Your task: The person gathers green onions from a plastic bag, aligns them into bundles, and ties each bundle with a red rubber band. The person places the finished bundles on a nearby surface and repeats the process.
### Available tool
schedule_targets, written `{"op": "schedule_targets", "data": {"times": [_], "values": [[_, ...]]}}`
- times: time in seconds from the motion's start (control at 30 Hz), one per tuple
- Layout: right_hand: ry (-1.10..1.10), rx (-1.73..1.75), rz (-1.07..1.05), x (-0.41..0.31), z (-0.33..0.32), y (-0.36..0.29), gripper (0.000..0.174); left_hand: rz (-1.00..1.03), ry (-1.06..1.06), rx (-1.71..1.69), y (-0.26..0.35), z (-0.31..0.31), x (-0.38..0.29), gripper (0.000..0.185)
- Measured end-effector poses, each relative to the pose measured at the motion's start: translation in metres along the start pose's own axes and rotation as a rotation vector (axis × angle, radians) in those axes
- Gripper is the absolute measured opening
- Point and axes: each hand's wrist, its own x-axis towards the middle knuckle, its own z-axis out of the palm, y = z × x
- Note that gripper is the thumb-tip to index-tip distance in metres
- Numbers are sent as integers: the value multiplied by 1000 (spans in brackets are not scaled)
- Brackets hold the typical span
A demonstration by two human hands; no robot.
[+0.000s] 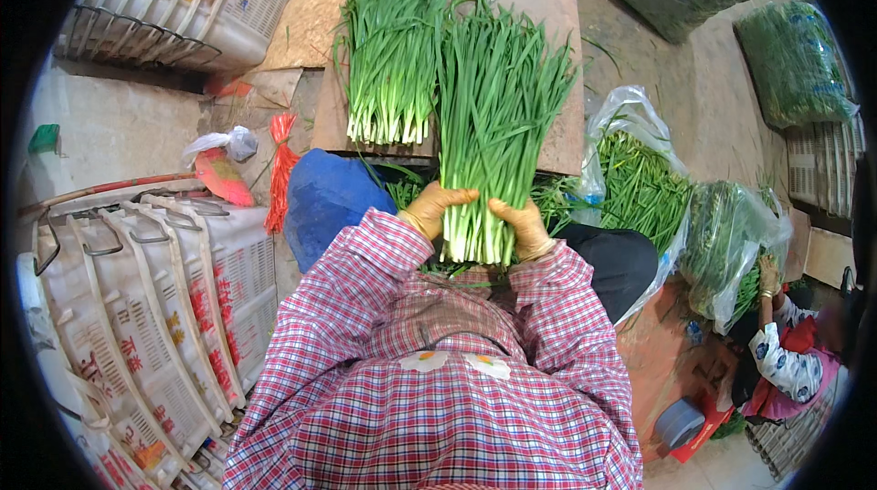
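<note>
Both my hands wear yellowish gloves and grip one large bunch of garlic chives (503,99) near its pale stem ends. My left hand (431,208) holds it from the left, thumb across the front. On the right side my right hand (524,226) clasps it the same way. The bunch's leafy tops lie over a low board table (558,140), while its cut ends hang past the near edge toward my lap. Beside it on the board rests a second pile of chives (390,58), its white ends roughly lined up. Loose greens show beneath my hands, partly hidden.
Red plastic ties (279,171) hang left of my knee. White plastic crates (157,312) stand at left, with another crate stack (185,3) behind. An open plastic bag of greens (640,182) lies at right. Beyond it a co-worker (788,353) handles another bag (726,243). Wrapped bales (795,65) stand far right.
</note>
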Motion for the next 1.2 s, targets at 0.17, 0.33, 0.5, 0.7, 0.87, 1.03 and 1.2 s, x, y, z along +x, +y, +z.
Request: {"op": "schedule_targets", "data": {"times": [0.17,0.33,0.5,0.7,0.87,1.03,1.2], "values": [[-9,191,124,-8,-4,-10,48,-67,-42,-175,1,-9,-12,44],[154,-156,-23,-3,8,17,80,42,66,-69,-34,9,-20,47],[210,-94,-118,-10,10,25,87,16,105,-24,-29,5,-18,40],[275,-221,-97,-18,18,43,79,148,132,102,-30,18,-15,37],[103,-92,-61,-26,1,17,64,9,14,24,-6,-3,-26,37],[-12,32,63,-27,0,12,52,-105,-52,-195,-10,-10,-31,37],[134,-59,-27,-19,5,34,64,31,-38,-93,-31,3,-27,40]]}}
